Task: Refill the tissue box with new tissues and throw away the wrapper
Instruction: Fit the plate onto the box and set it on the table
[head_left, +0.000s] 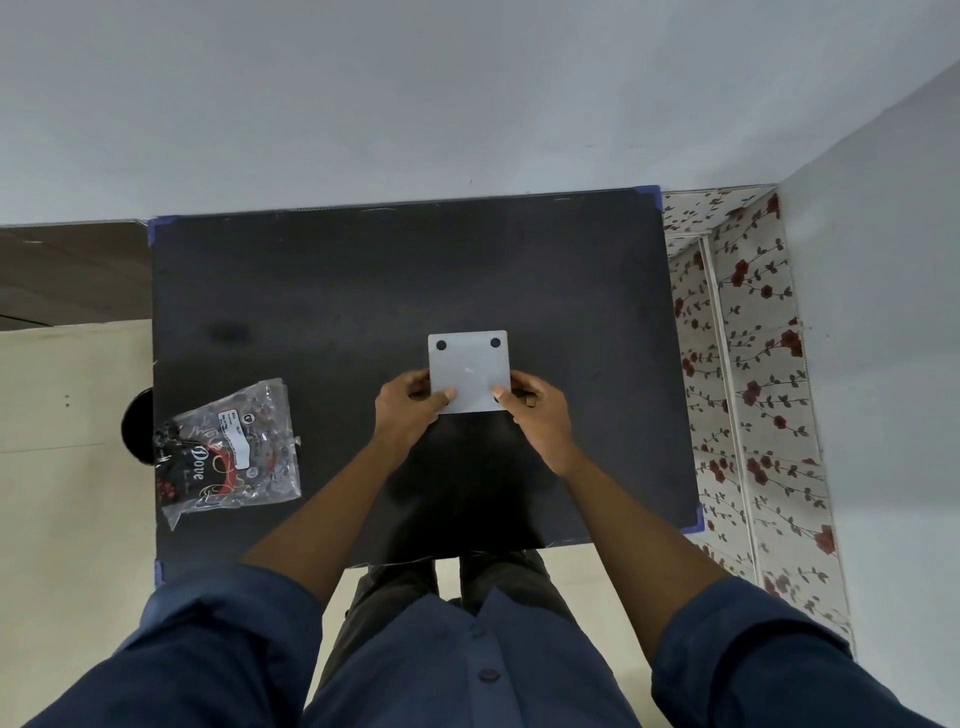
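Nearest the camera, two dark-blue sleeves (223, 639) reach forward over the black table (322, 291), and both bare forearms converge on one thing at its middle. The left hand (410, 402) and the right hand (535, 410) clamp the near corners of a pale grey square piece (467, 371), thumbs pressed on its upper face and the other fingers curled beneath. Its smooth face carries small dark round pads at the corners, so it is probably the underside or bottom panel of the tissue box, though from above I cannot tell a loose plate from a whole box turned over. Holding it symmetrically at the near edge keeps it level and square, which suits seating or sliding a panel evenly.

Off to the left, well apart from the hands, a crinkled clear wrapper (228, 452) printed with "Dove" lies flat by the table's near-left edge, apparently empty and parked out of the working area until it is discarded. That step looks not yet done.

Beyond the grey piece the tabletop runs bare to a plain wall, with a floral-patterned panel (748, 364) on the right.
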